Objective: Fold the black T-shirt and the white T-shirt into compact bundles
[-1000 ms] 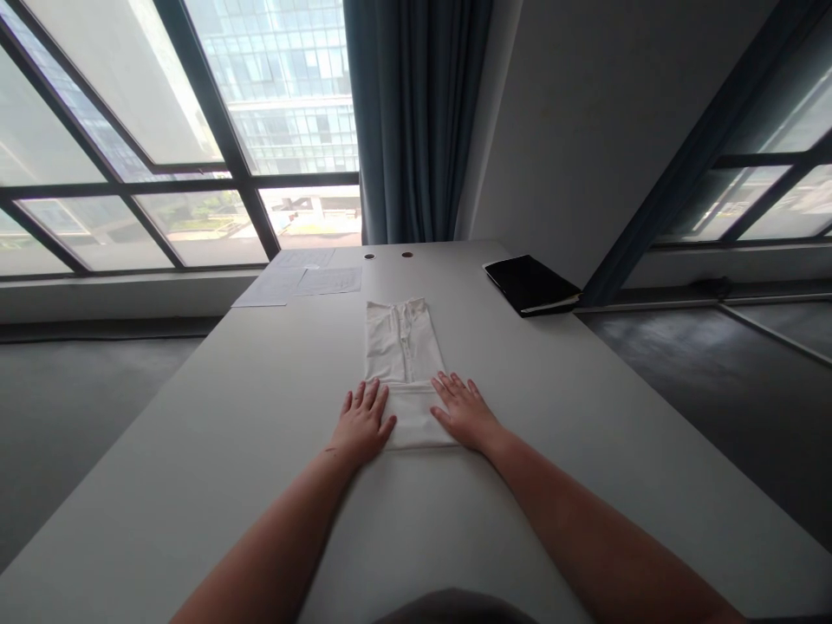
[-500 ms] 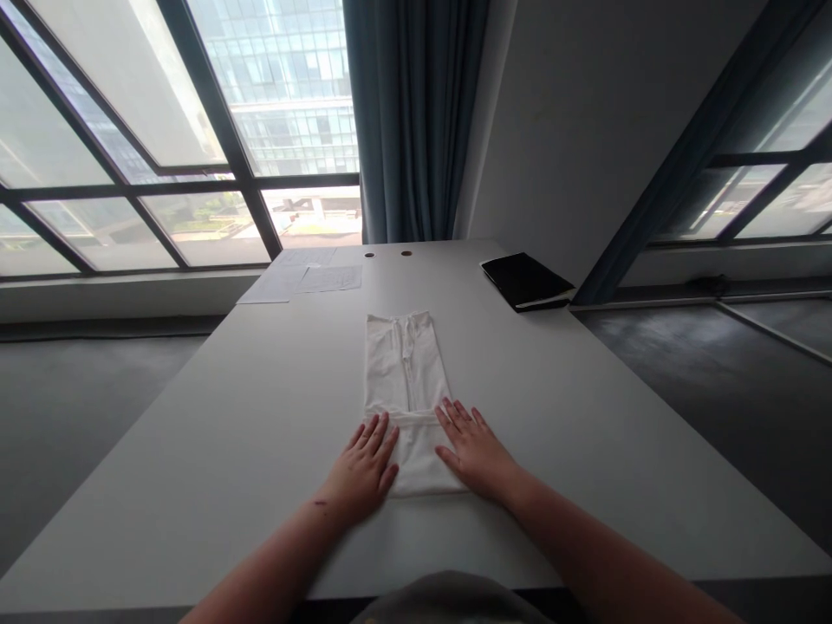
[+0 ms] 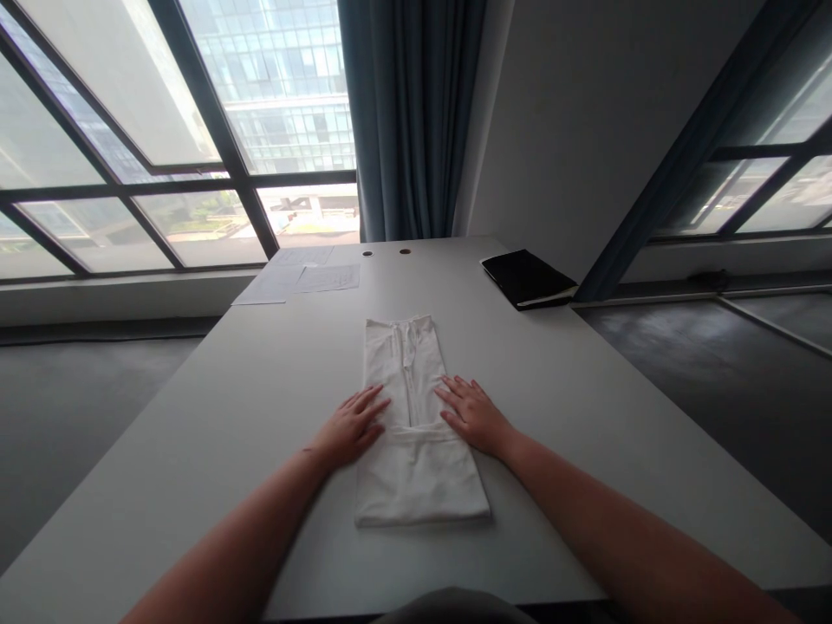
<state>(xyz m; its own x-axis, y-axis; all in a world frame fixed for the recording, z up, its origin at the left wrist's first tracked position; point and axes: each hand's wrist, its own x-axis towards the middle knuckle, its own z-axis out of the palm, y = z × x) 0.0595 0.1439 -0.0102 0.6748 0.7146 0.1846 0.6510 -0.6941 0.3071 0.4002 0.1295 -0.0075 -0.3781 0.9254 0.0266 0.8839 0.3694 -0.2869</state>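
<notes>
White trousers [image 3: 422,481] with a drawstring at the waist lie flat on the table, the near part folded up over the rest. The waistband points away from me, toward the far end. My left hand [image 3: 351,426] lies on the left edge of the trousers, close to the folded hem, fingers stretched out. On the opposite edge rests my right hand [image 3: 476,416], its fingers also spread flat on the cloth. Both palms face down and neither hand grips anything.
The white table [image 3: 273,407] reaches away toward a blue curtain [image 3: 412,121] and windows. Sheets of paper [image 3: 328,277] lie at its far left. A black folder [image 3: 528,279] sits at the far right edge. Two round holes are near the back.
Both hands have moved away from me, from the folded near part up to around the hem. The trousers have shifted slightly toward me, and more of the folded part shows.
</notes>
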